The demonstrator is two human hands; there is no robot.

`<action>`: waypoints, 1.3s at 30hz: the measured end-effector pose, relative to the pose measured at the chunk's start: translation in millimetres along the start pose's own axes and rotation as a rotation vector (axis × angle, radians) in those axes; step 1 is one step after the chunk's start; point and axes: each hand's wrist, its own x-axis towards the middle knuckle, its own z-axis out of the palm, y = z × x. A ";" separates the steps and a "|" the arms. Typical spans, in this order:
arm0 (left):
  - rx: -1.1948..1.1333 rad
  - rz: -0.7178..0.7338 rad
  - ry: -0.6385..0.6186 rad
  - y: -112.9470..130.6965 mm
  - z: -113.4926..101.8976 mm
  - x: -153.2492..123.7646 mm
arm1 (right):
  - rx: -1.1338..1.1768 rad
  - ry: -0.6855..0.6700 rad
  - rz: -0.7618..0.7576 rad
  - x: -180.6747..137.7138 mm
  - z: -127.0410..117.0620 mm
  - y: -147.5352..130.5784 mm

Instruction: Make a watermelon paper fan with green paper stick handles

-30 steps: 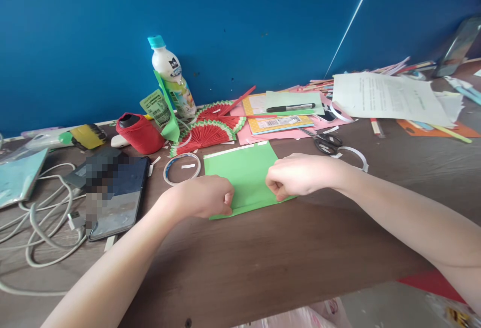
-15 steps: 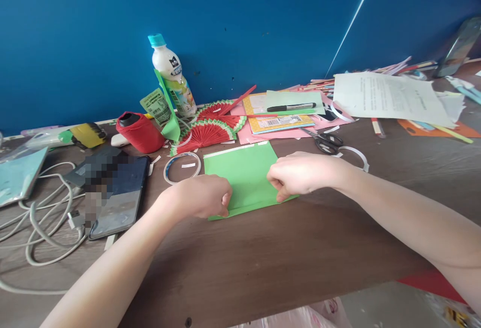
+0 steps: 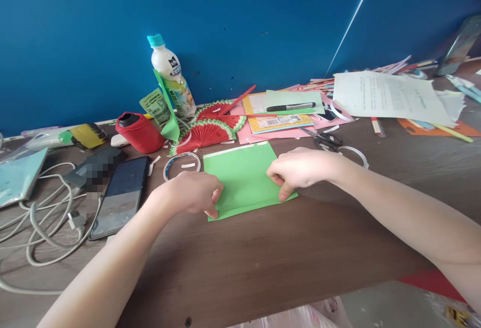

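Observation:
A sheet of green paper (image 3: pixel 244 178) lies flat on the table, with a narrow fold along its near edge and white strips at its far edge. My left hand (image 3: pixel 195 193) is closed at the near left corner, its thumb and fingers pressed on the fold. At the near right corner my right hand (image 3: pixel 296 168) is closed too, the thumb pressing the edge of the paper. A roll of tape (image 3: pixel 164 172) lies just beyond my left hand. Black-handled scissors (image 3: pixel 328 141) rest behind my right hand.
Red and green paper fans (image 3: pixel 205 135), a bottle (image 3: pixel 167 62) and a red roll (image 3: pixel 141 132) stand along the back. To the left are a phone (image 3: pixel 120 198) and a white cable (image 3: pixel 56 240). A black pen (image 3: pixel 291 107) and a printed sheet (image 3: pixel 387 97) lie at back right.
My left hand has slid left along the fold to the paper's corner. My right thumb has moved slightly outward toward the right corner. The paper stays in place.

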 end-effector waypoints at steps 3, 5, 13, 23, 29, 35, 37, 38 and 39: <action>-0.030 0.002 0.008 -3.5 1.6 0.4 | 0.024 -0.031 -0.006 0.9 -1.1 4.7; -0.020 -0.003 0.004 -4.1 2.7 0.3 | 0.032 -0.043 -0.013 1.2 -1.5 6.5; -0.060 0.157 0.034 11.0 12.1 -5.7 | 0.005 -0.050 -0.012 2.2 -2.9 4.5; -0.114 0.242 0.117 38.3 17.1 -1.9 | 0.052 -0.056 -0.089 -0.3 -4.4 -3.4; -0.099 0.310 0.142 36.3 15.9 0.1 | 0.108 0.171 -0.238 13.7 10.2 -20.7; -0.063 0.310 0.160 31.9 14.6 2.0 | -0.031 0.181 -0.104 13.1 11.1 -28.8; -0.035 0.286 0.150 30.4 13.3 1.3 | -0.073 0.134 -0.043 7.5 6.8 -28.0; -0.025 0.277 0.147 29.5 12.7 0.7 | -0.089 0.106 -0.011 4.7 4.4 -26.8; -0.017 0.268 0.145 28.4 12.1 0.2 | -0.103 0.077 0.019 2.1 2.3 -24.9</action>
